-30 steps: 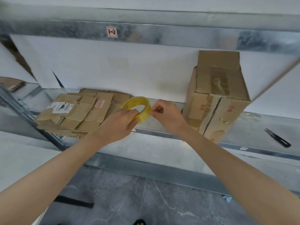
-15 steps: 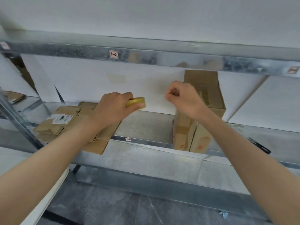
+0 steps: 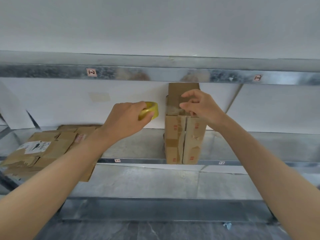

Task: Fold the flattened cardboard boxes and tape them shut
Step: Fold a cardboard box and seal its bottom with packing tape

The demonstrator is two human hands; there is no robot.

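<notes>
My left hand point(image 3: 126, 120) grips a yellowish roll of clear tape point(image 3: 151, 110), held up in front of the white wall. My right hand point(image 3: 199, 105) is raised to the right of the roll, its thumb and fingers pinched together in front of the top of a folded cardboard box point(image 3: 181, 137); a strip of tape between the hands is too faint to make out. The box stands upright on the metal shelf point(image 3: 138, 149). A stack of flattened cardboard boxes point(image 3: 46, 151) lies on the shelf at the left, partly behind my left forearm.
A metal beam point(image 3: 155, 73) of the upper shelf runs across just above the hands, with small labels on it. A lower shelf point(image 3: 155, 182) sits below and grey floor shows at the bottom edge. White wall panels back the shelf.
Both hands have risen and the view has tilted up. The right hand moved rightwards away from the roll, to the top of the standing box. The scissors at right have left the view.
</notes>
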